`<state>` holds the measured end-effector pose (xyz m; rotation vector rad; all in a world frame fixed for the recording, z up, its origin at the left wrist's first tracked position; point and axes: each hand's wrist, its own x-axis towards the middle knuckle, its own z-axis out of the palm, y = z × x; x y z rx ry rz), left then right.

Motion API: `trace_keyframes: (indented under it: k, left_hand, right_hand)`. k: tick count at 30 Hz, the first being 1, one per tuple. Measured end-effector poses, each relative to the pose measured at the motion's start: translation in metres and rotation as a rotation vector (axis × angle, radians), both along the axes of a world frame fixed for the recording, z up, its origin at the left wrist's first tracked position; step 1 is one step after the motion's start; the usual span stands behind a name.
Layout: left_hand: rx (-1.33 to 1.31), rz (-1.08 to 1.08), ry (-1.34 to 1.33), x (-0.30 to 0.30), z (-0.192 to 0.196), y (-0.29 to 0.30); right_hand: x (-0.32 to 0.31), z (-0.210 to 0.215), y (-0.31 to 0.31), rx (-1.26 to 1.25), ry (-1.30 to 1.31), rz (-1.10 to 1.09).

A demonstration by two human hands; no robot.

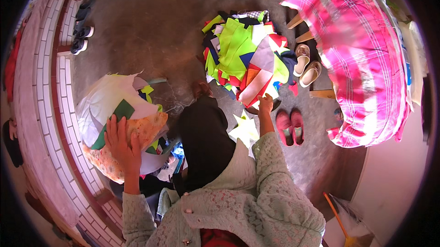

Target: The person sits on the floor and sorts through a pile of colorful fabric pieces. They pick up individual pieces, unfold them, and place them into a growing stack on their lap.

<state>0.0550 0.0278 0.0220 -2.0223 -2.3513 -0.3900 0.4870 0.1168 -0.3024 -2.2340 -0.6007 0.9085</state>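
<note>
Measured from the middle of the view, the heap (236,45) of cloth scraps stands on the floor (151,27) toward 12 to 1 o'clock, lime, red, navy and white pieces overlapping loosely. The left hand (121,141), toward 8 to 9 o'clock, lies flat with fingers spread on the cloth pile (107,93), its fingertips on a green scrap (123,109) and the orange cloth (151,125) beside it. The right hand (266,106) is at the heap's 5 o'clock edge with fingers bent, just by the end of a pink strip (256,86); at this size I cannot tell whether it pinches anything. The strip lies on top of the heap with other pieces against it, so a quick pull there could drag neighbours along and spill them, as nothing visible pins them down. The likeliest landing spots would be beside the pale shoes (311,74) at 2 o'clock, where a red scrap (294,90) sits at the heap's edge, or the red shoes (297,125) between 3 and 4. On the other side, the green scrap could slide or crease if the left hand pushed sideways, since the cloth under it slopes and looks soft.
</note>
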Motion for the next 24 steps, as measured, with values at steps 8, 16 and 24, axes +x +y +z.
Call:
trace_keyframes:
  k: [8, 16, 24]
  left_hand:
    - [-0.042, 0.012, 0.03, 0.0, -0.004, 0.002]
    - [-0.049, 0.015, 0.02, -0.001, -0.001, 0.002]
    - [-0.062, 0.03, 0.016, -0.001, -0.001, 0.003]
  right_hand:
    - [-0.02, 0.012, 0.019, -0.036, 0.16, -0.079]
    - [-0.016, -0.04, 0.038, 0.032, 0.318, -0.069]
    - [-0.04, -0.004, 0.052, 0.216, -0.4, 0.508]
